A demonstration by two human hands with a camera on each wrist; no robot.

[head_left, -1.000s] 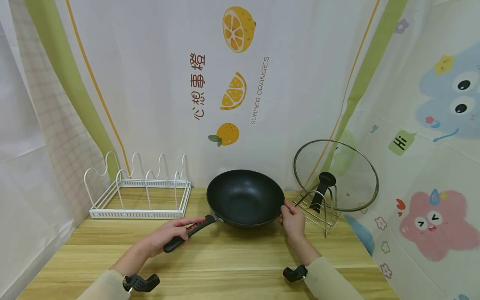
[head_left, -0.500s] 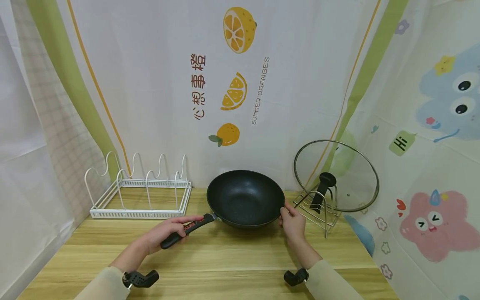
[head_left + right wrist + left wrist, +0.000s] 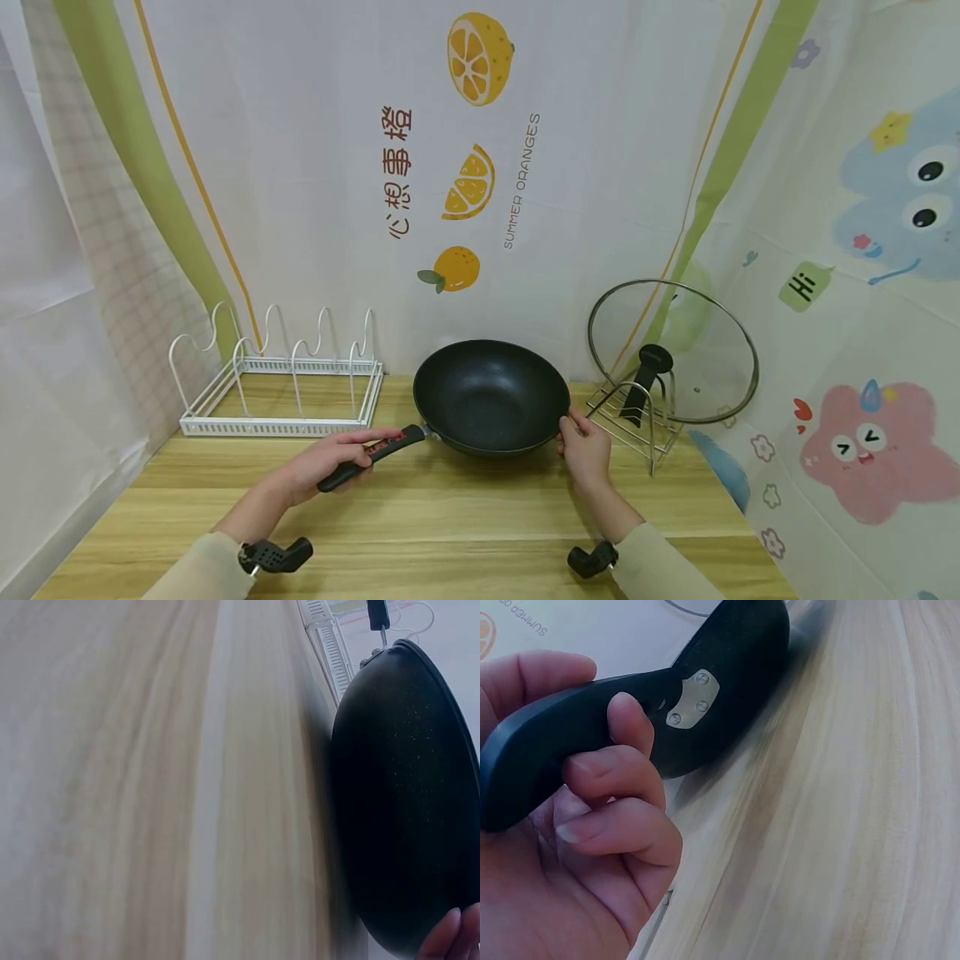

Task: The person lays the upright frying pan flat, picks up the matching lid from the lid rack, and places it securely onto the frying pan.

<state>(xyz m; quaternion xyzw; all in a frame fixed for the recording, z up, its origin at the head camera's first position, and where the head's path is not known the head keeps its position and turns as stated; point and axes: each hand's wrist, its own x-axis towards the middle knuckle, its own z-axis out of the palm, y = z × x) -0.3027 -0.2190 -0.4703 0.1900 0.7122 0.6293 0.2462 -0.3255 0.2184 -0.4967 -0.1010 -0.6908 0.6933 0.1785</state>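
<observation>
A black wok (image 3: 487, 400) sits at the back middle of the wooden table, its dark inside facing up and toward me. Its long black handle (image 3: 382, 450) points to the front left. My left hand (image 3: 322, 467) holds that handle; in the left wrist view several curled fingers (image 3: 622, 769) lie against its underside. At the wok's right rim, my right hand (image 3: 587, 450) pinches the edge between thumb and fingers. The right wrist view shows the wok's outer side (image 3: 405, 795) and a few fingertips (image 3: 450, 934) on it at the bottom corner.
To the left stands a white rack (image 3: 273, 427) with several upright wire loops. A gold wire stand (image 3: 648, 433) on the right holds a glass lid (image 3: 712, 350) with a black knob, close beside my right hand. Printed curtains (image 3: 315, 208) hang behind and along the sides.
The wok has turned slightly, its handle swinging a little to the left and away from me. My left hand has moved along with it, while my right hand stays at the rim.
</observation>
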